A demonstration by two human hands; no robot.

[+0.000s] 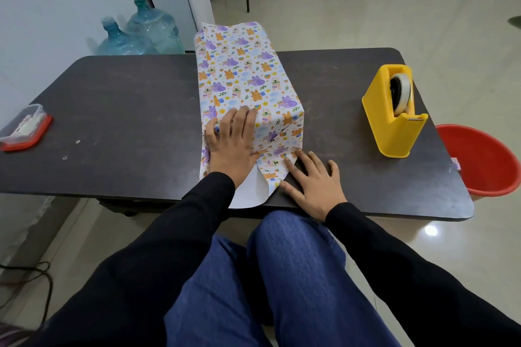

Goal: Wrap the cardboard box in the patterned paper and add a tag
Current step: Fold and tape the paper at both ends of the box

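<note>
None of the cardboard box shows: the patterned paper (239, 76) covers it completely at the centre of the dark matte table (127, 110). Flat and spread, the left hand (232, 144) presses the near end fold while the right hand (313, 183) lies open-fingered beside the paper's creased corner. At right stands a glossy yellow wedge-shaped tape dispenser (394, 113).

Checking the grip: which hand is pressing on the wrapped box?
The left hand, flat across the patterned paper; the right hand lies mostly on the table.
</note>
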